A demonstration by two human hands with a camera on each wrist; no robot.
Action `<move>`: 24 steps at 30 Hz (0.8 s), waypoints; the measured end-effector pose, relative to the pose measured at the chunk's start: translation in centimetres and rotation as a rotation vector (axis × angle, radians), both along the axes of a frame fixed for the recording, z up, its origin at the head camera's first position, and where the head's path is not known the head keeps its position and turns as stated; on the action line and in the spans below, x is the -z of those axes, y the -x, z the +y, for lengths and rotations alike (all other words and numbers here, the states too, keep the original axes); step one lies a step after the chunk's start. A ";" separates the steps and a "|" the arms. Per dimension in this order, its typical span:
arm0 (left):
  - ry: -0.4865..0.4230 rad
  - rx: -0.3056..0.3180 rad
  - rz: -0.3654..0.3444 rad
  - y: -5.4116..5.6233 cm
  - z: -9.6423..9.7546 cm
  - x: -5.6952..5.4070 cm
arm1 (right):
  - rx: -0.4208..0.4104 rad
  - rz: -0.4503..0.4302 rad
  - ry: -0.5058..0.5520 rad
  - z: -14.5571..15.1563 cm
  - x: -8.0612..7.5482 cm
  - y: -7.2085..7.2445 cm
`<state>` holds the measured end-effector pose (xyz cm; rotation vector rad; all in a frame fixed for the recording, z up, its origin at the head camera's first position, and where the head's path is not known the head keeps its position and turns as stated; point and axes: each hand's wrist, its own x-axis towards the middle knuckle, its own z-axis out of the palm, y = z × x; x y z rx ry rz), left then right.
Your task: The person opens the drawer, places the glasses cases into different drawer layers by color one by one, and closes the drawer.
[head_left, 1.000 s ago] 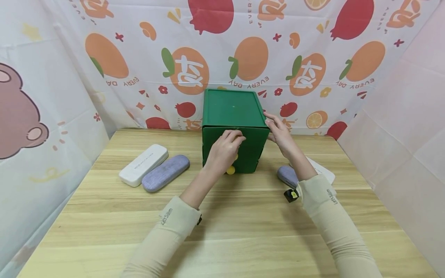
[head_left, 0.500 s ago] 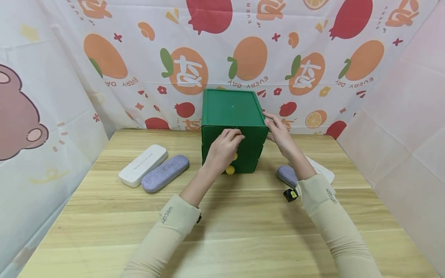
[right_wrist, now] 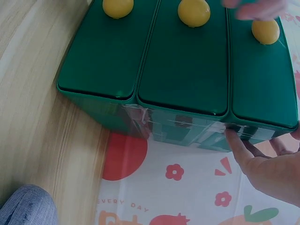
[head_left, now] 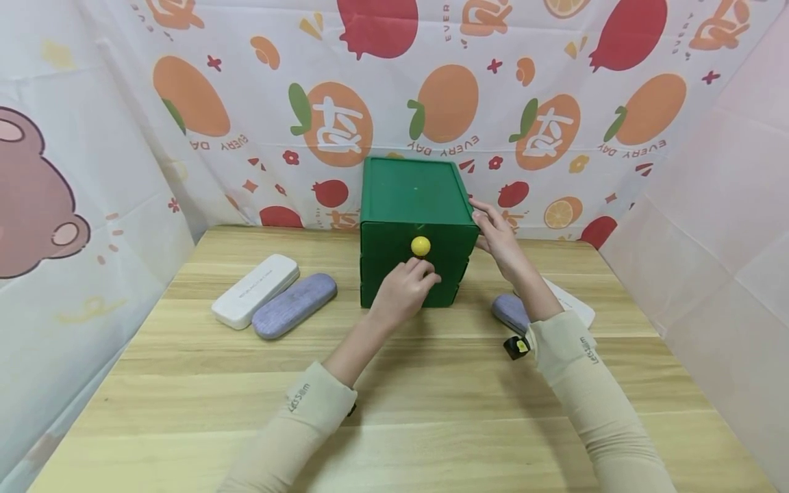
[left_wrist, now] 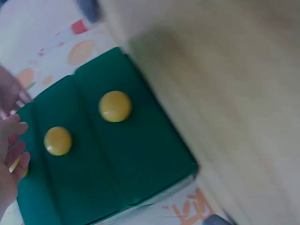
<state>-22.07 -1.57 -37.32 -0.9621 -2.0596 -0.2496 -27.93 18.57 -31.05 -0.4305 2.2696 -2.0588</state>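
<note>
A green chest of drawers (head_left: 413,195) stands near the back of the table. Its three fronts lie flush, each with a round yellow knob. The top knob (head_left: 420,246) shows in full in the head view; my left hand (head_left: 403,287) is just below it, fingers loosely bent, and covers the lower knobs there. The left wrist view shows the middle knob (left_wrist: 58,140) and bottom knob (left_wrist: 115,106) with nothing on them. I see no knob gripped by the left hand. My right hand (head_left: 499,239) rests its fingers against the chest's right side near the top (right_wrist: 272,173).
On the left lie a white glasses case (head_left: 255,291) and a blue-grey glasses case (head_left: 294,306). Behind the right forearm are another blue-grey case (head_left: 510,311) and a white case (head_left: 573,305), both partly hidden. A fruit-print cloth (head_left: 246,103) hangs behind the chest.
My left hand has left the top knob and moved down, uncovering it. The top drawer's front seems to have gone in slightly since one second ago. My right hand stays on the chest's side.
</note>
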 end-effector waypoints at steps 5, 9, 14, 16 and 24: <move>0.060 -0.088 -0.040 0.3 -0.1 1.6 | 0.005 0.003 0.000 0.0 0.1 0.2; 0.087 -0.135 -0.051 0.7 -0.2 2.1 | 0.006 -0.001 -0.003 0.0 0.0 0.0; 0.140 -0.163 -0.061 1.1 -0.4 2.1 | -0.005 0.002 0.003 0.0 0.0 -0.2; 0.152 -0.163 -0.074 1.2 -0.5 2.0 | -0.010 0.004 0.006 -0.1 -0.1 -0.2; 0.144 -0.139 -0.101 1.1 -0.5 1.8 | -0.002 0.013 0.008 0.1 0.1 0.0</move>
